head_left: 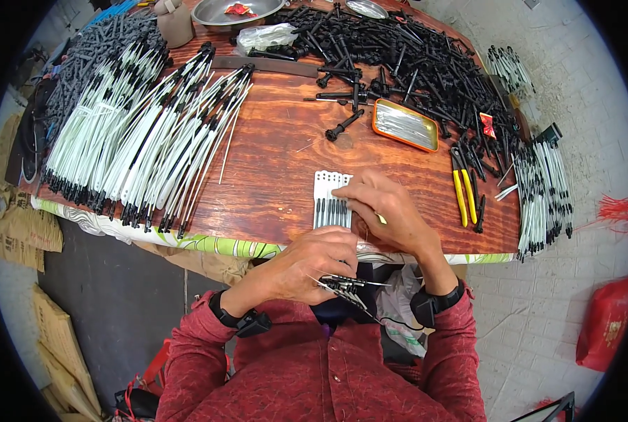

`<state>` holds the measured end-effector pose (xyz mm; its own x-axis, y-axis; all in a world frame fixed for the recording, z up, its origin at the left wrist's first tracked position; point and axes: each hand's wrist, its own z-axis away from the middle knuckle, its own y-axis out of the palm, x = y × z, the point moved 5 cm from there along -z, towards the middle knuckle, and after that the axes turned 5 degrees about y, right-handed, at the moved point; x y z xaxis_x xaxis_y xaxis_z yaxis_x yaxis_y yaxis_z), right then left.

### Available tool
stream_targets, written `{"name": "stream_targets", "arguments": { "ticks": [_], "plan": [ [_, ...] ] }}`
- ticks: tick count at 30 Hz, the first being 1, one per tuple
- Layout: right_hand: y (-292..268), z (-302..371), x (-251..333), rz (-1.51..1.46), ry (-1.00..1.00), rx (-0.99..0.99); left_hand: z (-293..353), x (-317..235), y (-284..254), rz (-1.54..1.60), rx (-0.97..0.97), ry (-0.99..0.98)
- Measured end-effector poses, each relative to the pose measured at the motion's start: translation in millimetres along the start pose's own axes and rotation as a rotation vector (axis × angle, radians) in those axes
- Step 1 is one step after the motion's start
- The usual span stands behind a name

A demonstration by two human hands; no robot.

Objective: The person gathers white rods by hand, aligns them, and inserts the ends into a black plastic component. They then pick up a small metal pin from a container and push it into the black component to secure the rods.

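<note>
Near the front edge of the table, my left hand (317, 261) is wrapped round a bundle of slim white strips (324, 184). Their flat, holed ends fan out side by side beyond my fingers, with black sections below. Thin rods with black ends stick out under the same hand. My right hand (387, 211) has its fingers bent and pressed at the right side of the strips' flat ends; its fingertips partly cover them. What lies under the right palm is hidden.
Bundled white rods with black ends (127, 141) cover the table's left. Black plastic parts (419, 63) heap at the back right. An orange-rimmed tray (406, 125) holds thin metal pins. Yellow-handled pliers (463, 186) lie to the right. At the back stands a metal bowl (208, 17).
</note>
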<state>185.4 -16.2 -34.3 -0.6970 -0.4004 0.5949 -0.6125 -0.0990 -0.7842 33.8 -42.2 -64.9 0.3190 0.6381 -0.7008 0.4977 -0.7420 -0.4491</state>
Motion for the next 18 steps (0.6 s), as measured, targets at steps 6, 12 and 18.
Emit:
{"name": "stream_targets", "arguments": {
  "ticks": [6,12,18],
  "plan": [
    [-14.4,20.1,-6.7,0.049,0.045,-0.133,1.9,1.4,0.1,0.033,-0.004,-0.049],
    [-6.1,18.4,-6.3,0.052,0.028,-0.225,1.1,1.5,0.9,0.031,-0.003,-0.037],
    [-2.6,11.7,-1.2,0.028,0.043,-0.205,-1.1,-1.6,-1.2,0.017,-0.011,-0.023]
  ]
}}
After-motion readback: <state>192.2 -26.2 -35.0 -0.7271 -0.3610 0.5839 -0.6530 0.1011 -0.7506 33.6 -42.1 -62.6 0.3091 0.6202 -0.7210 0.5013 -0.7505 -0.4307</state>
